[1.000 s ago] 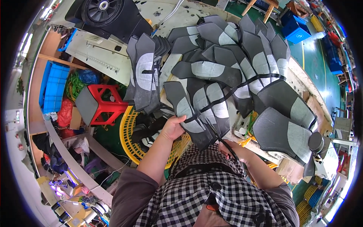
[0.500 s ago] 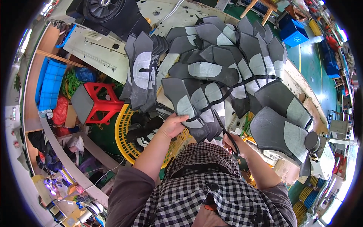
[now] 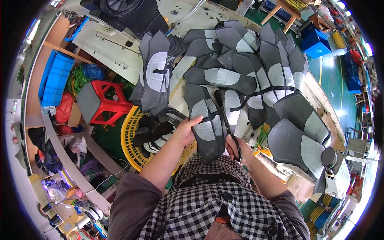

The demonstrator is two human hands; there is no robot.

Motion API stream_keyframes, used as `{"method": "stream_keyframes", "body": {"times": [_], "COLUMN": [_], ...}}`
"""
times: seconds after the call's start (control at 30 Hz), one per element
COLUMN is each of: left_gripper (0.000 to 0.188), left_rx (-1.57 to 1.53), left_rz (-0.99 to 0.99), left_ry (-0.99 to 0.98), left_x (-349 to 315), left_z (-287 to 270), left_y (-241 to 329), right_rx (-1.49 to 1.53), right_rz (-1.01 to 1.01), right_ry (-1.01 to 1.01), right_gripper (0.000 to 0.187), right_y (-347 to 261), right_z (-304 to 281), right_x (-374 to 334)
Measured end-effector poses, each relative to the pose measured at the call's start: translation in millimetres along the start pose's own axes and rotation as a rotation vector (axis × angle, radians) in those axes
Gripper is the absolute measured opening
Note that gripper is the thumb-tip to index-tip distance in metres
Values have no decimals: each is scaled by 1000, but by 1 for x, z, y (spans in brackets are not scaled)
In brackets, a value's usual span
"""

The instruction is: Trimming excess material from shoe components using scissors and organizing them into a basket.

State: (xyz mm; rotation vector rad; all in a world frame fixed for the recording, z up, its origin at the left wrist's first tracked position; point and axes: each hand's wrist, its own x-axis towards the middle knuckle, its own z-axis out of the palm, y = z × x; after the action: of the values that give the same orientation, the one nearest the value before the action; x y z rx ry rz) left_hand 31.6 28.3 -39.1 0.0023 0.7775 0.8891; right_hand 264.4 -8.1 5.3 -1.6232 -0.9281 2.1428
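Dark grey padded pieces with light grey patches [image 3: 205,134] are pinched in my left hand [image 3: 187,131], its thumb lying over their left edge. A black strap crosses these pieces. My right hand [image 3: 235,147] is closed round the handles of black scissors [image 3: 225,122], whose blades point up and away beside the right edge of the held pieces. Beyond the blades, a loose end of black strap [image 3: 260,93] lies on the heap of similar padded pieces [image 3: 228,77]. Two large padded pieces [image 3: 294,146] rest right of my right hand.
Under my left forearm stands a yellow plastic basket [image 3: 129,138] with more dark pieces inside. Another stack of padded pieces [image 3: 157,68] sits at the left of the worktable. Farther left are a red and grey stool [image 3: 106,104] and a blue crate [image 3: 58,78]. A black wheeled machine part [image 3: 124,18] stands behind.
The strap between the held pieces and the heap is now parted. The held pieces have come slightly nearer me and away from the heap; the scissors have shifted left, blades more upright.
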Motion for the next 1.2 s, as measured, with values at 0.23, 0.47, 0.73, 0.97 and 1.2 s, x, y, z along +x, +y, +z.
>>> {"method": "stream_keyframes", "body": {"times": [0.23, 0.47, 0.73, 0.97, 1.2], "left_gripper": [47, 45, 50, 48, 83], "left_rx": [145, 338, 129, 237, 1449], "left_rz": [73, 47, 166, 248, 297], "left_ry": [-133, -186, -116, -110, -248], "left_x": [-4, 38, 15, 10, -62], "left_z": [23, 59, 54, 61, 76], "left_y": [-3, -13, 7, 4, 22], "right_rx": [-408, -246, -366, -84, 137], "right_rz": [-171, 79, -60, 74, 54], "right_ry": [444, 336, 324, 188, 135], "right_gripper": [49, 51, 53, 52, 51], "right_y": [36, 20, -15, -27, -5], "right_z": [-33, -48, -13, -6, -17], "right_x": [-16, -1, -24, -25, -39]}}
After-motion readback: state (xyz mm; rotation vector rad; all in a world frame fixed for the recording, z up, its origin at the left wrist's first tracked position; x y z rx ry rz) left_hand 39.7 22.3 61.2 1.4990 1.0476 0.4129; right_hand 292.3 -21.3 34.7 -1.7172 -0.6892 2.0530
